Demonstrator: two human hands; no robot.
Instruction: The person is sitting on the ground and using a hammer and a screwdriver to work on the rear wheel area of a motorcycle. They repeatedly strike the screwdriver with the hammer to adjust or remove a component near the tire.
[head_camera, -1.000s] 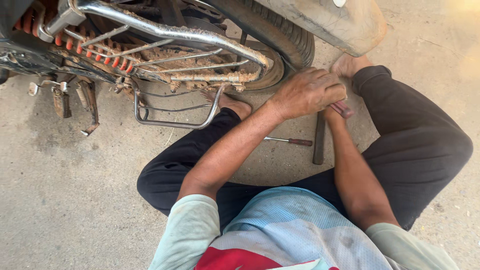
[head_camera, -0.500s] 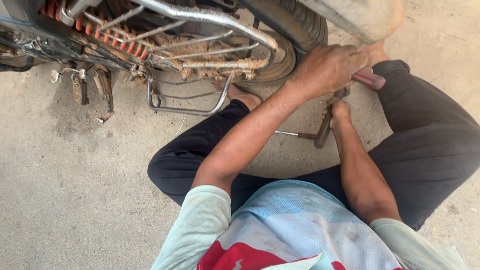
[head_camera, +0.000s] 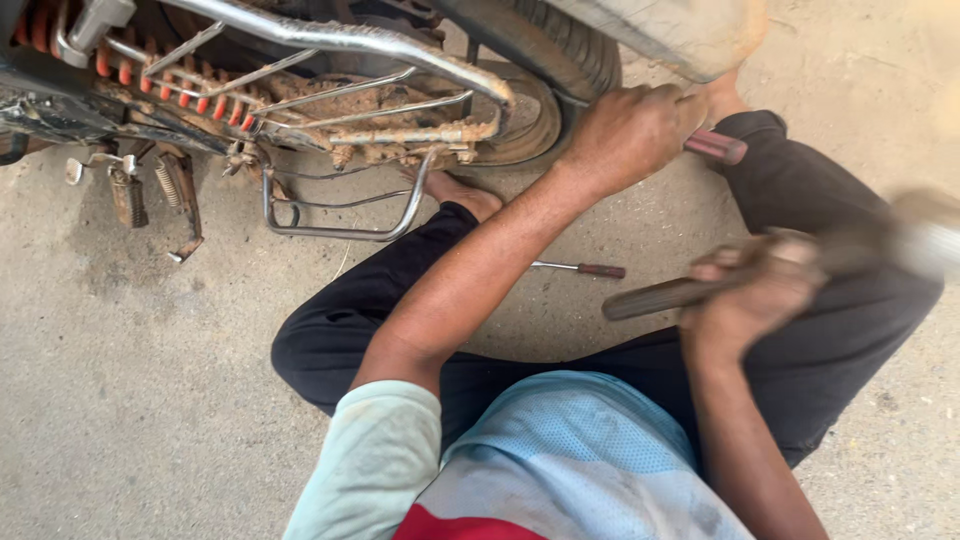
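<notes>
Left hand (head_camera: 630, 130) is clenched on a red-handled tool (head_camera: 715, 146) at the tyre (head_camera: 560, 50) edge, right hand (head_camera: 755, 290) is clenched on a blurred hammer (head_camera: 700, 290) over open floor (head_camera: 150, 380).

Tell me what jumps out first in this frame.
The motion-blurred right hand at mid right grips a dark-handled tool. The left hand at upper centre holds a red-handled tool against the motorcycle's rear wheel, beside the rusty, mud-caked frame. A screwdriver lies on the concrete between the person's legs.
</notes>
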